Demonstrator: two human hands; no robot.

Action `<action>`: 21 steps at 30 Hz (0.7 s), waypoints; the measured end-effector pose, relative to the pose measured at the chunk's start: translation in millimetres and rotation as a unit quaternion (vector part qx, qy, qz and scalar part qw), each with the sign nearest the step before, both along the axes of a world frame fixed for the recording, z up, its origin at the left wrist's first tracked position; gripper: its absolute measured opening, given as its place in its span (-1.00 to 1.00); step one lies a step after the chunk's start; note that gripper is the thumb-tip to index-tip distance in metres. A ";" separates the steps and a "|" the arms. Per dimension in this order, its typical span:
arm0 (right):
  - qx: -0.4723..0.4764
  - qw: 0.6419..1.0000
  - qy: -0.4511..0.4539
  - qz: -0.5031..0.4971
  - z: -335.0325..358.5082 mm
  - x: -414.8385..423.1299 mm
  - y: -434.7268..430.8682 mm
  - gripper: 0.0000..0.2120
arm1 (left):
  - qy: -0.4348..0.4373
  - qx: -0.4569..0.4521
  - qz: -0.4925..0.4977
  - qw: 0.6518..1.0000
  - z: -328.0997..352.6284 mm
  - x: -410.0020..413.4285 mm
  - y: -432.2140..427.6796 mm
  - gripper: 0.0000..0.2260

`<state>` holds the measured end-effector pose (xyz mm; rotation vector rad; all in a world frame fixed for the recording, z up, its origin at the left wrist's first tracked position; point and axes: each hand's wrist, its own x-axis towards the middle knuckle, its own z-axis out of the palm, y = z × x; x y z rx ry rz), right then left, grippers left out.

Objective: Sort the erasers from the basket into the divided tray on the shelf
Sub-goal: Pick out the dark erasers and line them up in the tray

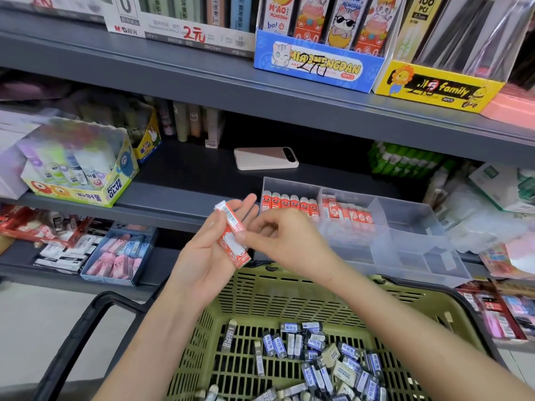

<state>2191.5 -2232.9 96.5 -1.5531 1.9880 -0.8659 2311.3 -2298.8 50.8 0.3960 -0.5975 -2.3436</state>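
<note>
Left hand [207, 251] spread, palm up, red erasers [231, 227] lying across its fingers. Right hand [286, 238] pinches their lower end. Tray [405, 227] on shelf [185, 195] at 2 o'clock, part filled. Basket [260, 302] at 6 o'clock holds blue erasers [333, 357].

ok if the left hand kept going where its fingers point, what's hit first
Likely the left hand meets the clear tray first, at its left end by the row of red erasers; depth is unclear.
</note>
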 end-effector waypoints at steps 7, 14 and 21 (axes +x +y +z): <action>-0.041 0.998 -0.040 -0.020 -1.6 -0.3 9.7 -0.85 | -0.037 -0.142 -0.028 0.989 10.1 -1.9 7.8 -0.69; -0.100 0.958 -0.108 -0.247 20.2 -90.3 42.0 -0.83 | -0.137 -0.142 0.113 0.974 17.1 -9.5 8.1 -0.78; 0.129 0.948 0.091 -0.276 13.2 -157.7 24.1 -0.57 | -0.086 0.004 0.032 0.996 50.7 -37.5 11.3 -0.75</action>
